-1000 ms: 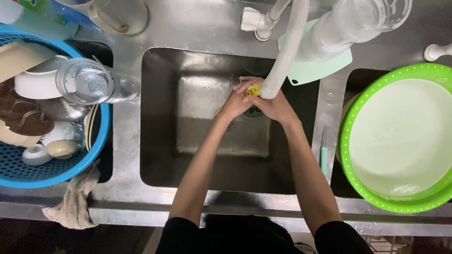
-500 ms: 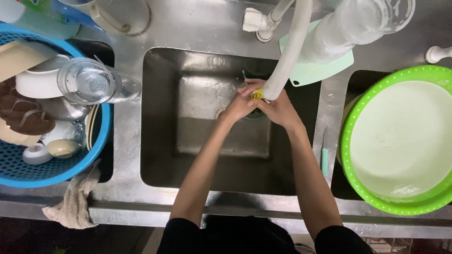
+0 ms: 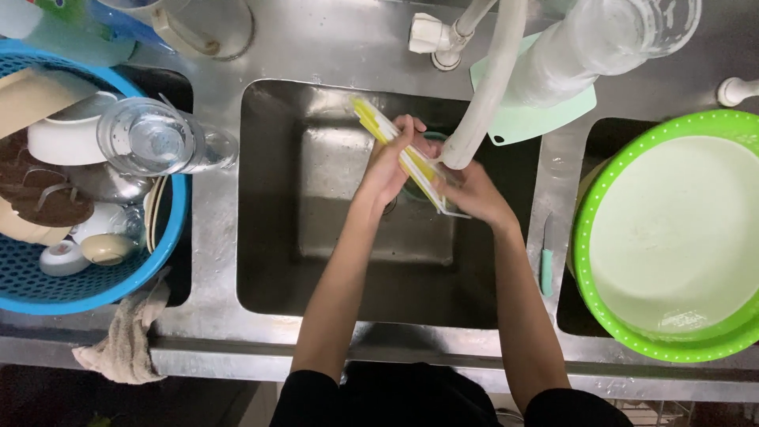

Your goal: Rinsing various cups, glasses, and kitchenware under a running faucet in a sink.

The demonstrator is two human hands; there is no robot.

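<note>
Over the steel sink (image 3: 269,237), both hands (image 3: 431,178) grip a yellow-white utensil (image 3: 395,146) beneath the hose (image 3: 486,87).

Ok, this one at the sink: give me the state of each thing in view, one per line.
left hand: gripping the yellow-and-white utensil
right hand: holding the utensil's lower end
white hose: hanging into the sink
blue basket: filled with dishes
green basin: holds a pale bowl
rag: draped over the counter edge
</note>
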